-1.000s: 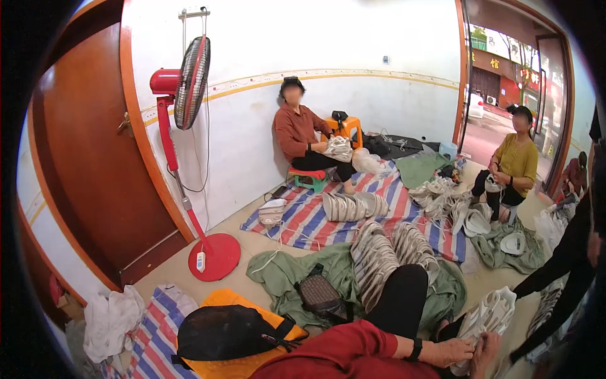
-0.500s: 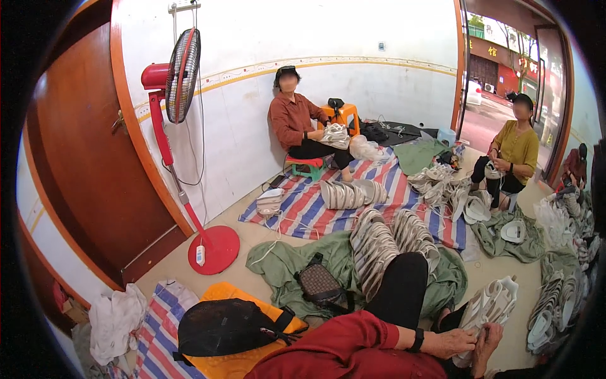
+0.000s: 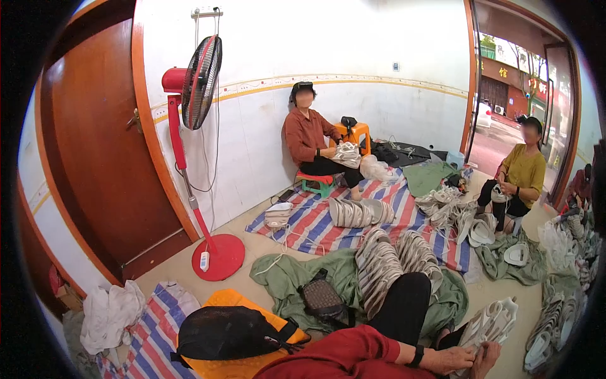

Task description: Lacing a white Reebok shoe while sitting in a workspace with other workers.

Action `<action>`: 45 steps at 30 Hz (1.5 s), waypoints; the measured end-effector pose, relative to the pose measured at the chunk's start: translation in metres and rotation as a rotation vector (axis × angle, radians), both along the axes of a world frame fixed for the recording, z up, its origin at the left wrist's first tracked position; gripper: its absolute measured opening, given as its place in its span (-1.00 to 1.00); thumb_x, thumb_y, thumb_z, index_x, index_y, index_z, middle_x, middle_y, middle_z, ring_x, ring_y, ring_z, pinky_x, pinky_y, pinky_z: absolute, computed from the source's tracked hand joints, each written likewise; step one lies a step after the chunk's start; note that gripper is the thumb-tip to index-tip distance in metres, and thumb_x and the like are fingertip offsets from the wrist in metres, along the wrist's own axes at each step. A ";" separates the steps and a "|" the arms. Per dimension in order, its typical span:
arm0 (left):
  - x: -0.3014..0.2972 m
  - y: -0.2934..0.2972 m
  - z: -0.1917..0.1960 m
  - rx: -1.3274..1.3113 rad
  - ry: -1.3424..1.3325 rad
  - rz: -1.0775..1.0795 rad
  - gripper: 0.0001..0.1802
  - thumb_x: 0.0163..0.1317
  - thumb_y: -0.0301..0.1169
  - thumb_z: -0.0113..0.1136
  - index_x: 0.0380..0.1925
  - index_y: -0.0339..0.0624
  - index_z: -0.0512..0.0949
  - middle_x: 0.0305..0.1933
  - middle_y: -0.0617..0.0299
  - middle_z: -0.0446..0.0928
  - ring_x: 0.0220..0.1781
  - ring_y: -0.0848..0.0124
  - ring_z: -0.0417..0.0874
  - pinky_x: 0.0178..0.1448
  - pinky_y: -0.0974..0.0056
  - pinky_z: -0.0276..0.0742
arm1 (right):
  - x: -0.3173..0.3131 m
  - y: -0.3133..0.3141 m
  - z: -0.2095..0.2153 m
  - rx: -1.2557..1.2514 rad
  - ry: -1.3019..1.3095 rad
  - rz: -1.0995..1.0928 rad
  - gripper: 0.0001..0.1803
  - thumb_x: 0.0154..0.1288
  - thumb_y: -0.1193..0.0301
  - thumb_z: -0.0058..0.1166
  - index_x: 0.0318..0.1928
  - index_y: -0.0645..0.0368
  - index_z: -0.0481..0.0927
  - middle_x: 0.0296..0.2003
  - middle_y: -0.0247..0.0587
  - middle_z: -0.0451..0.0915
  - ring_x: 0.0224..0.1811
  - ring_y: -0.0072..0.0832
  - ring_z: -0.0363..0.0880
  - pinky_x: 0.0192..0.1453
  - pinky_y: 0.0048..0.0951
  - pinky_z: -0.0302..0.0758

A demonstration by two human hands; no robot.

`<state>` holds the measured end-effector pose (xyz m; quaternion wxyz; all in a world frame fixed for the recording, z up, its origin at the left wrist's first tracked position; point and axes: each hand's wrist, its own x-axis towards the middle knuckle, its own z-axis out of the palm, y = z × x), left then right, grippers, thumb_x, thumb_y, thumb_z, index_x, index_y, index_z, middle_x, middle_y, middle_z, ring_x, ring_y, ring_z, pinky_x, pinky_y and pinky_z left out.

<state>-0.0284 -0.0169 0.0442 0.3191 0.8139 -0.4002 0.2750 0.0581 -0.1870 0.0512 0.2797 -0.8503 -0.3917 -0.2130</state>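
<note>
My left hand (image 3: 456,359) comes in on a red sleeve with a black wristband, low at the right. It grips the base of a white shoe upper (image 3: 489,321) that stands up from my fingers. My right hand (image 3: 489,361) shows only partly at the bottom edge, closed on the same piece from the other side. My black-trousered knee (image 3: 407,303) rises just left of them. Rows of stacked white uppers (image 3: 379,268) lie on a green cloth (image 3: 284,278) in front of the knee.
A red pedestal fan (image 3: 202,82) stands by a brown door (image 3: 101,158). A black bag (image 3: 230,331) lies on an orange cushion. One person sits on a stool by the wall (image 3: 309,136), another sits at the right (image 3: 521,177), both handling uppers over a striped mat (image 3: 315,227).
The view has shifted a little. Both hands and the white upper have sunk toward the bottom edge, still holding it. The two seated people keep their places.
</note>
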 end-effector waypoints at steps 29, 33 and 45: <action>-0.005 0.003 0.008 0.004 -0.048 0.036 -0.92 0.07 -0.42 0.11 -0.45 -0.15 0.44 -0.33 0.06 0.44 -0.21 0.05 0.50 -0.21 0.03 0.46 | 0.003 -0.001 -0.006 0.003 0.039 0.006 -0.81 0.23 0.45 0.09 -0.17 0.23 0.63 -0.26 0.03 0.61 -0.17 -0.02 0.54 0.01 -0.11 0.44; -0.004 0.003 0.010 -0.031 -0.073 0.016 -0.91 0.11 -0.40 0.11 -0.45 -0.14 0.44 -0.33 0.05 0.43 -0.21 0.04 0.48 -0.20 0.03 0.44 | 0.005 -0.003 -0.007 0.005 0.025 0.012 -0.79 0.24 0.44 0.07 -0.16 0.24 0.63 -0.25 0.04 0.62 -0.16 -0.02 0.54 0.02 -0.10 0.43; -0.006 0.006 0.010 -0.046 -0.071 0.010 -0.92 0.13 -0.40 0.10 -0.43 -0.15 0.45 -0.31 0.05 0.46 -0.19 0.03 0.49 -0.16 0.03 0.46 | 0.004 -0.002 -0.003 -0.015 0.056 0.021 -0.77 0.26 0.42 0.05 -0.13 0.27 0.62 -0.24 0.09 0.61 -0.14 0.01 0.54 0.04 -0.09 0.43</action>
